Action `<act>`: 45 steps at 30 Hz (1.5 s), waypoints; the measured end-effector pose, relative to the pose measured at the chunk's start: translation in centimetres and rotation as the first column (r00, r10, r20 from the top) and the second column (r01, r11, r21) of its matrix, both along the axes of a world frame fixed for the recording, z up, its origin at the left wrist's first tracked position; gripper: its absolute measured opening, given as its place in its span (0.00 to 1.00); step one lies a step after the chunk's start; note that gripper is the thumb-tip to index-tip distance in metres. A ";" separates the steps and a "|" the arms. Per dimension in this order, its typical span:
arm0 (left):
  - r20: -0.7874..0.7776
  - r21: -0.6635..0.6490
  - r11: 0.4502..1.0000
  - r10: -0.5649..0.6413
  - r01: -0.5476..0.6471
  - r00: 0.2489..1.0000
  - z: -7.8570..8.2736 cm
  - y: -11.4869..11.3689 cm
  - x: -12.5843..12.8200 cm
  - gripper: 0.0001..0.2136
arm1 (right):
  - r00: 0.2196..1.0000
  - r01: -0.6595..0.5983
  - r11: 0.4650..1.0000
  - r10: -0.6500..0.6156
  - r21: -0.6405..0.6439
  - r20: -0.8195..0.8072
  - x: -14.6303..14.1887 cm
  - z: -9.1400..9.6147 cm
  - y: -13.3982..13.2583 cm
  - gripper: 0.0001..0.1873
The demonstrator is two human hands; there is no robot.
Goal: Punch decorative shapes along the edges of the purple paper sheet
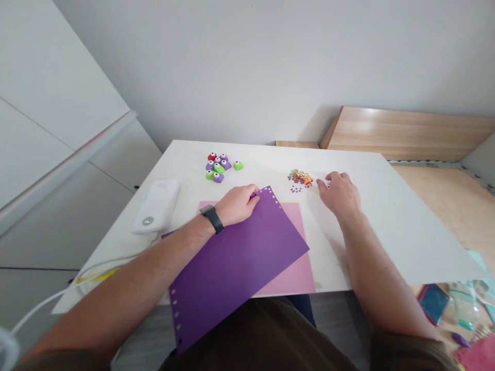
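My left hand (237, 204), a dark watch on its wrist, is closed on the top edge of a purple sheet of paper (240, 268). Small cut-out shapes line two of the sheet's short edges. Tilted, the sheet covers part of a pink sheet (297, 273) lying on the table. At the right, my right hand (341, 195) curls low over the tabletop, thumb apart from the fingertips. A small white-and-dark bit shows beneath its fingers; the rest is hidden. Left of that hand lies a pile of colourful paper cutouts (300, 178), with purple ones (296, 189) just in front.
Several red, green and purple craft punches (218, 167) with eye-like tops stand at the back left, one green punch (238, 165) slightly apart. A white box-like device (158, 206) and a cable lie on the white table's (386, 221) left side. Assorted items sit beyond its right edge.
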State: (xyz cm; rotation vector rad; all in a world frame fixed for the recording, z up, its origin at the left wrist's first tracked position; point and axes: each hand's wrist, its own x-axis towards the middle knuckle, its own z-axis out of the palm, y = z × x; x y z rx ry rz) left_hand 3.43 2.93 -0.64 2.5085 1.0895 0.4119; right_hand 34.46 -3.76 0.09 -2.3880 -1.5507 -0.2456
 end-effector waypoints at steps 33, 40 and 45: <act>0.177 -0.025 0.999 0.038 -0.034 0.984 -1.9 -0.9 -0.5 0.09 | 0.918 -0.371 0.923 0.381 0.103 -0.107 -4.8 -2.4 0.2 0.15; 0.170 0.004 1.000 0.012 -0.013 0.985 -2.2 -0.7 -0.4 0.09 | 0.895 -0.394 0.903 0.420 0.175 -0.153 -5.2 -2.7 0.5 0.16; 0.171 0.013 1.000 0.025 -0.028 0.985 -2.2 -0.6 -0.3 0.10 | 0.880 -0.397 0.888 0.440 0.230 -0.180 -5.8 -3.1 1.0 0.18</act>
